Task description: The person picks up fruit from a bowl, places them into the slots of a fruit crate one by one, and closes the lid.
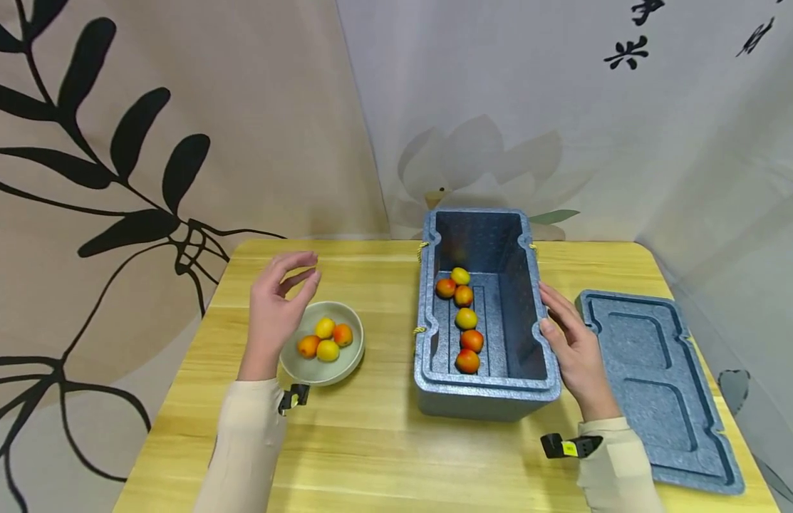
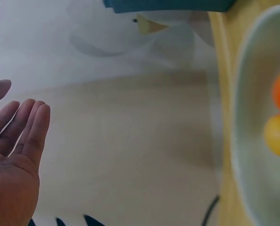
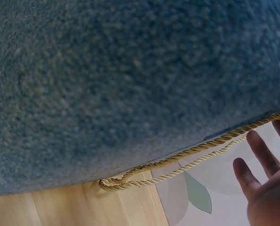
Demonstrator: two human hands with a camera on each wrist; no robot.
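Work seems midway: six small fruits (image 1: 466,318) in the foam box (image 1: 486,385), four in the bowl (image 1: 332,309), left hand (image 1: 274,306) empty, thumb apart, right hand (image 1: 572,349) spread-fingered.

The long foam box (image 1: 482,406) and flat foam lid (image 1: 659,370) were speckled blue-grey. Small round fruits (image 1: 466,318) were yellow, orange and red, the round bowl (image 1: 306,370) pale green, the wooden worktop (image 1: 383,449) streaky yellow. Black leaves (image 1: 186,172) patterned the cream cloth (image 1: 293,128).

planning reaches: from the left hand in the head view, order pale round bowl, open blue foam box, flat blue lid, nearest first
1. Pale round bowl, right beside the left hand
2. Open blue foam box, farther right
3. Flat blue lid, far right
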